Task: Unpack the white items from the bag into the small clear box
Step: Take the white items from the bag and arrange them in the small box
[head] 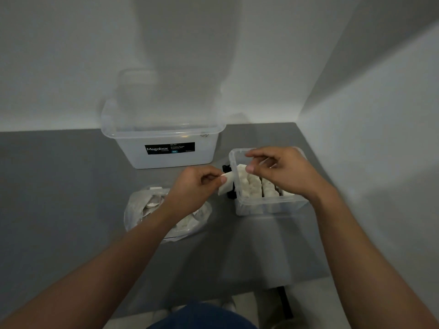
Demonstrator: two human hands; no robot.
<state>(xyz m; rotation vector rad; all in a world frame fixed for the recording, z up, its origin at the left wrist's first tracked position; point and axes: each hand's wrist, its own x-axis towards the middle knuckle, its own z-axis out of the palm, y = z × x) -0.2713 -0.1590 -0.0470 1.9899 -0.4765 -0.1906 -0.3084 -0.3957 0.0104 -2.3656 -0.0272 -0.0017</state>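
A: Where was the white item (225, 185) at that moment?

B: Just left of the small clear box (270, 207), at its left wall and above the surface (71, 186). The left grip (194, 186) pinched it between thumb and fingers, and one corner hung down.

A: And the right grip (282, 172)?

B: It was over the small clear box, above the box's far left part. Its fingers were curled, with the thumb and forefinger a little apart. I could not tell whether it held anything or touched the rim.

A: What was in the box?

B: More white pieces (251, 184), standing packed in rows. A black part (229, 194) sat against the box's left side, but it was too dark to make out.

A: And the bag (137, 210)?

B: It lay on the surface to the left of the small clear box and nearer the person, partly under the left forearm. It was crumpled, with white items showing through it.

A: Anything else?

B: A larger clear tub (133, 148) with a black label stood behind and to the left of the small box, against the wall.
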